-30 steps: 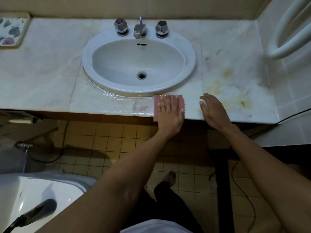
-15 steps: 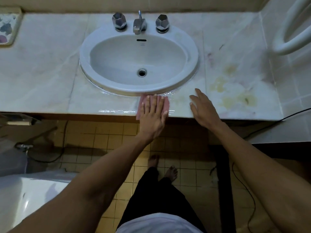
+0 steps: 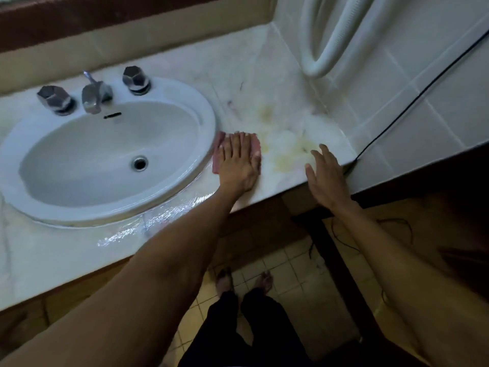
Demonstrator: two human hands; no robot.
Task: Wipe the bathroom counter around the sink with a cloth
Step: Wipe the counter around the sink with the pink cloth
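Observation:
A pink cloth [image 3: 217, 152] lies flat on the pale marble counter [image 3: 264, 83], just right of the white oval sink [image 3: 185, 102]. My left hand [image 3: 239, 161] presses flat on the cloth, fingers spread, covering most of it. My right hand [image 3: 326, 176] is at the counter's front right edge, palm down, fingers apart, holding nothing. Yellowish stains [image 3: 285, 152] mark the counter between my two hands. A wet streak [image 3: 169, 215] shines along the counter in front of the sink.
Behind the basin stand a metal tap [image 3: 94, 95] and two faceted knobs [image 3: 136, 79]. A white hose loop [image 3: 325, 46] hangs on the tiled right wall, and a black cable [image 3: 412, 102] runs down it. Below are tiled floor and my bare feet [image 3: 243, 282].
My left hand slid the cloth from the counter in front of the sink to the sink's right side. My right hand moved right along the edge. The view swung right.

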